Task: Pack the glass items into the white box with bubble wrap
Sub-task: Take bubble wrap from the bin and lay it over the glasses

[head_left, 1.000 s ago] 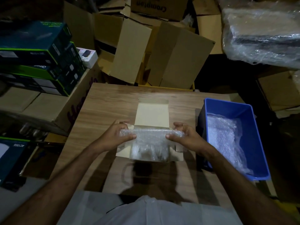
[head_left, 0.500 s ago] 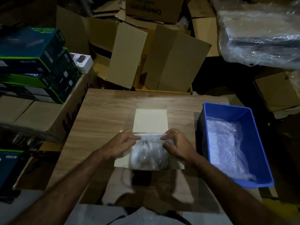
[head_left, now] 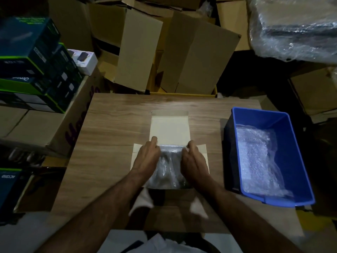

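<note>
**Bubble-wrapped bundle pressed into the white box**

Green-edged dark cartons (head_left: pixel 31 57) are stacked at the far left, beside the wooden table (head_left: pixel 113 128). Reaching in from below, the left hand (head_left: pixel 148 157) lies knuckles-up on the left edge of the clear bubble-wrap bundle (head_left: pixel 168 167), fingers curled onto the wrap. That bundle sits inside the open white cardboard box (head_left: pixel 169 128) at the table's middle, lid flap folded away. The right hand (head_left: pixel 194 160) mirrors it, fingertips pinching the wrap's upper right corner. Further right stands a blue plastic bin (head_left: pixel 293 143) holding loose bubble-wrap sheets (head_left: pixel 259 157).
</note>
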Motion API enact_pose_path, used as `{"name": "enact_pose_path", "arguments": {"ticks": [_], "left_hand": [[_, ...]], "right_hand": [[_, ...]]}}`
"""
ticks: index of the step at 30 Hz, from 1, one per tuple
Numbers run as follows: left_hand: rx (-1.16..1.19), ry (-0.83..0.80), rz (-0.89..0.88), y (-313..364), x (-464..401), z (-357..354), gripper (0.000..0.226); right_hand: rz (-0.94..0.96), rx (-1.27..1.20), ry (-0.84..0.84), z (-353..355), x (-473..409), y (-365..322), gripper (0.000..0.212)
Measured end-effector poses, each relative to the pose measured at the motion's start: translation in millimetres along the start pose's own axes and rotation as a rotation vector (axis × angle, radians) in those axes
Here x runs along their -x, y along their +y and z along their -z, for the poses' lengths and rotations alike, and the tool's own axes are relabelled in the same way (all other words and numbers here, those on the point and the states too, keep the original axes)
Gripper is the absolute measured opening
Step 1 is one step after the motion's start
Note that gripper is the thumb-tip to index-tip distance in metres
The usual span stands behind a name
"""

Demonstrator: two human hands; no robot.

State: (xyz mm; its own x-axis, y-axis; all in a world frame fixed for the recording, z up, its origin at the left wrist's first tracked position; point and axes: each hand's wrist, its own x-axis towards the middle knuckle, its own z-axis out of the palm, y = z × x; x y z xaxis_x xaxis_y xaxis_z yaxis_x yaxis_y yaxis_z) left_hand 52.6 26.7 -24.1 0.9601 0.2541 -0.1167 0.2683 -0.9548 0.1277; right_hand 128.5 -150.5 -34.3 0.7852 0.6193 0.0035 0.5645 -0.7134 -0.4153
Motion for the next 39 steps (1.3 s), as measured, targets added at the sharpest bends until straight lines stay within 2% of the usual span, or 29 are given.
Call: {"name": "enact_pose_path", "arguments": {"ticks": [2, 4, 6, 8, 10, 13, 16, 19, 25, 27, 31, 39], "left_hand": [[-0.169, -0.025, -0.049, 6.2, 2.7, -2.2, 0.022], [-0.258, -0.059, -0.063, 11.3, 6.7, -1.8, 0.021], [-0.280, -0.129, -0.035, 15.6, 9.0, -0.7, 0.026], [-0.286, -0.193, -0.016, 18.3, 9.4, -2.1, 0.029], [-0.194, -0.235, 0.040, 22.4, 9.4, 4.1, 0.034], [-0.009, -0.168, 0.075, 27.0, 11.3, 4.9, 0.052], [0.259, -0.309, 0.174, 32.1, 6.5, -2.1, 0.088], [0.273, -0.443, 0.191, 34.8, 0.5, -9.9, 0.104], [0.232, -0.423, 0.136, 32.8, 2.7, -18.1, 0.089], [0.282, -0.432, 0.132, 29.1, 1.2, -21.7, 0.084], [0.320, -0.501, 0.142, 23.4, -4.2, -26.5, 0.093], [0.389, -0.672, 0.165, 17.1, -13.6, -29.5, 0.095]], "right_hand": [[-0.034, -0.032, -0.004, -6.5, 5.6, -1.4, 0.023], [-0.009, 0.007, -0.097, -4.5, 4.3, -2.6, 0.021], [-0.013, 0.068, -0.159, -1.4, 1.3, -8.8, 0.048], [0.002, 0.143, -0.146, -4.0, 3.2, -11.7, 0.065], [0.029, 0.197, -0.104, -3.3, 8.3, -16.4, 0.067], [0.024, 0.169, -0.076, -2.6, 11.4, -20.2, 0.062], [0.001, 0.144, -0.171, -2.1, 10.4, -20.8, 0.075], [-0.030, 0.108, -0.247, -4.8, 8.7, -22.2, 0.073], [-0.086, 0.120, -0.274, -4.0, -1.3, -16.6, 0.059], [-0.089, 0.105, -0.323, -7.9, -1.0, -14.7, 0.064], [-0.128, 0.078, -0.385, -17.5, 0.2, -17.2, 0.078], [-0.150, 0.087, -0.507, -21.6, -2.2, -16.4, 0.084]]}}
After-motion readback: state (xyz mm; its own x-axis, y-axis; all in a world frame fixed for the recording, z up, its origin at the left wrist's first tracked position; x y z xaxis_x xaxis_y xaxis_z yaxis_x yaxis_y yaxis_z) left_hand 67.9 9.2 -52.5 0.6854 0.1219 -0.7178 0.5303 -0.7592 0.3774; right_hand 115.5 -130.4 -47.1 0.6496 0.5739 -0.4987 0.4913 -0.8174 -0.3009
